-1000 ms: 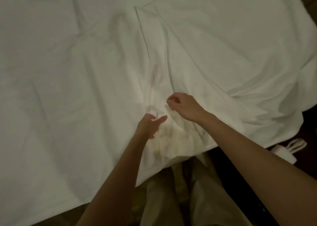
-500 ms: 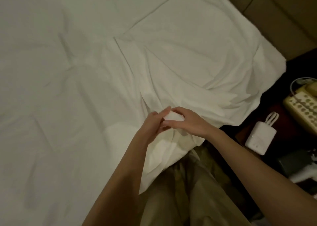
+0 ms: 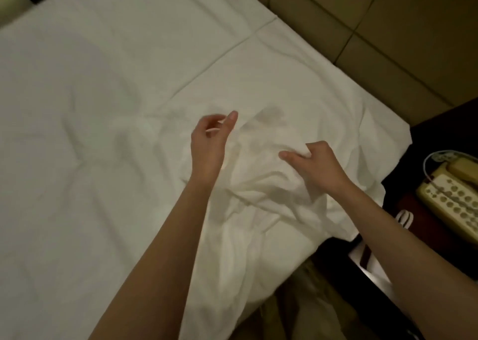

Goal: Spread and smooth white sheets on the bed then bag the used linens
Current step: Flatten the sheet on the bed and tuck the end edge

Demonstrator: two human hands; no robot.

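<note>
A white sheet (image 3: 297,86) lies over the bed (image 3: 77,184), flat at the far side and bunched into folds near the near right corner. My right hand (image 3: 314,162) grips a raised fold of that sheet, thumb on one side and fingers curled behind it. My left hand (image 3: 210,139) hovers just above the crumpled part, fingers loosely curled and holding nothing. A straight hem line runs diagonally across the bed toward the headboard.
A padded tan headboard (image 3: 375,24) stands at the upper right. A dark nightstand (image 3: 439,138) at the right carries a beige telephone (image 3: 450,197) and a white charger (image 3: 367,257). My trouser legs (image 3: 292,306) show at the bed's near edge.
My hands have parted: the left let go and lifted away to the left, the right pulled a fold of sheet up and to the right. The view has swung toward the headboard.
</note>
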